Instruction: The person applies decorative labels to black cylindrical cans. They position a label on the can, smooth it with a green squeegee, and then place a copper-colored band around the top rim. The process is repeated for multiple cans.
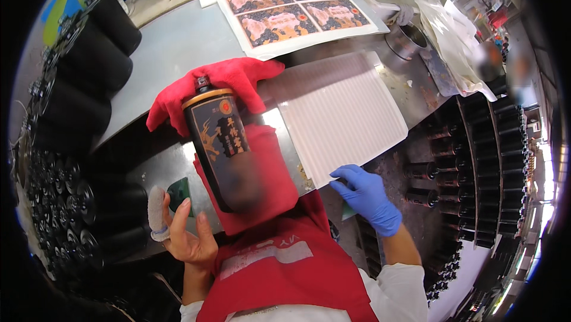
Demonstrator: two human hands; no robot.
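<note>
1. Blue-gloved, your right hand [367, 199] is at the white sheet [342, 113]; whether it pinches, I can't tell.
2. Your left hand [193, 243], fingers spread, is near the black bottle [215, 134].
3. The bottle lies on red cloth [272, 170].

On the black bottle [215, 188] in front of you, gold characters run down the dark label [202, 121], beside a round orange emblem [225, 106]. Beyond the bottle, your sheet of four matching prints [272, 25] carries pale markings too small to read. Nearer you than the bottle, your red apron [262, 289] shows pale, partly folded lettering.
</note>
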